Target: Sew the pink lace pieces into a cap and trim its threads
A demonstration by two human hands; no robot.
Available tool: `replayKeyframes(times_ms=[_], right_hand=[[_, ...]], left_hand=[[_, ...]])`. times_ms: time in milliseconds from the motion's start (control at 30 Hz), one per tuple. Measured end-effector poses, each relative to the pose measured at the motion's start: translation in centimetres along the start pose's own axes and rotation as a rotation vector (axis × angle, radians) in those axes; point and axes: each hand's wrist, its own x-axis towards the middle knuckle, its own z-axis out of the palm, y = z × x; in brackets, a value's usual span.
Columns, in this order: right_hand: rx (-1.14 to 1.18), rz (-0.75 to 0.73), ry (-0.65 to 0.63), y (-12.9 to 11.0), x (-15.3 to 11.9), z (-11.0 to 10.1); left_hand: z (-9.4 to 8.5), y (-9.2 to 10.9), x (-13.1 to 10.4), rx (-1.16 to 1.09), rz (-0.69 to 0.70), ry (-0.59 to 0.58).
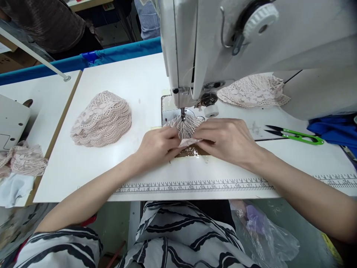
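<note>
A pale pink lace piece lies under the presser foot of a white sewing machine. Its near edge is pinched and folded up between both hands. My left hand grips that edge from the left, thumb and fingers closed. From the right, my right hand holds the same edge, its fingers bent over the lace and hiding part of it. To the left rests a stack of similar lace pieces. Behind the needle area, under the machine arm, lies more lace.
Green-handled thread snips lie right of my right hand, near blue cloth. A printed ruler runs along the table's front edge. Another machine and lace are at far left. A person in dark clothing is beyond the table.
</note>
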Motion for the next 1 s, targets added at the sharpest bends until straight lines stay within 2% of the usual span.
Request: replayKeyframes(times_ms=[67, 167, 367, 667, 1000], right_hand=[[-0.071, -0.079, -0.001, -0.2, -0.1, -0.2], [-0.106, -0.161, 0.012, -0.6, 0.0, -0.4], [-0.101, -0.159, -0.009, -0.8, 0.0, -0.3], [-0.129, -0.174, 0.005, -0.8, 0.1, -0.2], [-0.136, -0.158, 0.054, 0.0, 0.3, 0.7]], left_hand=[[0.1, 0.5, -0.4, 0.203, 0.127, 0.021], [-0.1, 1.2, -0.7, 0.33, 0.156, 0.053], [-0.2, 1.7, -1.5, 0.305, 0.108, -0.08], [-0.2, 1.8, -1.4, 0.269, 0.078, -0.118], [0.6, 0.7, -1.0, 0.249, 0.037, -0.06]])
